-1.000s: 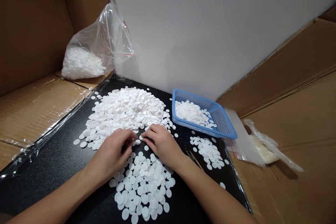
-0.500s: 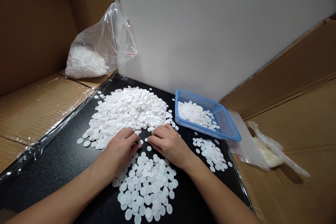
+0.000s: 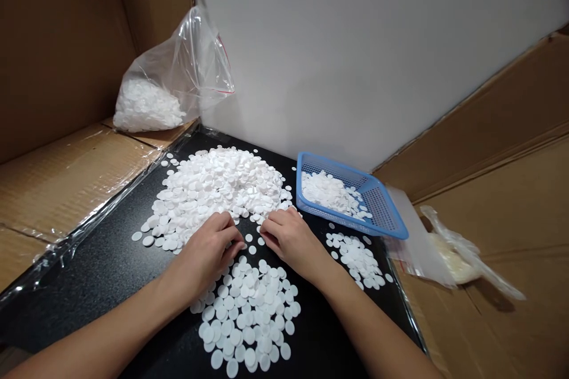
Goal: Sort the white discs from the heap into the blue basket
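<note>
My left hand (image 3: 212,250) is curled at the near edge of a large heap of white discs (image 3: 222,180). Its thumb and forefinger are pinched, with a small white disc (image 3: 244,246) showing at the tips. Across from it, my right hand (image 3: 288,241) has its fingers bent and drawn together over the heap's near right edge; whatever it grips is hidden. A loose disc (image 3: 252,250) lies on the black surface between the hands. Closer to me, a flatter spread of discs (image 3: 249,320) lies between my forearms, partly covered by my left wrist.
A blue perforated basket (image 3: 377,230) with discs in it stands at right, a small disc pile (image 3: 358,260) in front. A clear bag (image 3: 149,103) of white pieces sits back left. Plastic bags (image 3: 457,257) lie right, beyond the black tabletop (image 3: 102,284). Cardboard and a pale wall surround it.
My right hand has shifted slightly right, widening the gap between the hands. The left has moved slightly right, with a disc at its fingertips. The heaps look the same.
</note>
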`<state>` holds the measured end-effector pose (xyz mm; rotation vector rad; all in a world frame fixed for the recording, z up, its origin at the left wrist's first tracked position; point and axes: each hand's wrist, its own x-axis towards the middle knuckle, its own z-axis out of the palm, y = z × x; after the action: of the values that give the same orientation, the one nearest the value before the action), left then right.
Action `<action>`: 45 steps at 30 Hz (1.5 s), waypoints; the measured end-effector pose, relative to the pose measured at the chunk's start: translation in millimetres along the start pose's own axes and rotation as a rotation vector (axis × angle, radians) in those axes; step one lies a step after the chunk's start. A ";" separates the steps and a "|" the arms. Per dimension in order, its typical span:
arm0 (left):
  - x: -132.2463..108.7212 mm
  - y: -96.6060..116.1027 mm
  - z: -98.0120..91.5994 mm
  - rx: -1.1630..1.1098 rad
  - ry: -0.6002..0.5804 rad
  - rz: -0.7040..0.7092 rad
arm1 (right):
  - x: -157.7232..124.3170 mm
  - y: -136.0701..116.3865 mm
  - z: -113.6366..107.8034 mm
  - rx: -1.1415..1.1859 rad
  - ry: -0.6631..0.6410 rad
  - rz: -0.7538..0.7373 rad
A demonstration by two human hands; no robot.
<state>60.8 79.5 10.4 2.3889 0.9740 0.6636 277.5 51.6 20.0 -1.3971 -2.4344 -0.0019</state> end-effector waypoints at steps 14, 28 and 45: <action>-2.8 -11.3 8.1 0.131 0.000 0.069 | 4.0 -14.5 7.7 0.200 0.079 0.104; 2.1 20.8 -10.3 0.692 -0.308 0.210 | -2.2 -10.2 -5.6 0.281 -0.078 0.107; 24.1 -4.4 0.0 0.294 -0.043 0.171 | 0.3 0.9 -8.5 0.265 -0.007 0.242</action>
<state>73.7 99.9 14.0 2.7565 0.9096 0.5582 280.5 50.8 28.0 -1.5549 -2.1596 0.3691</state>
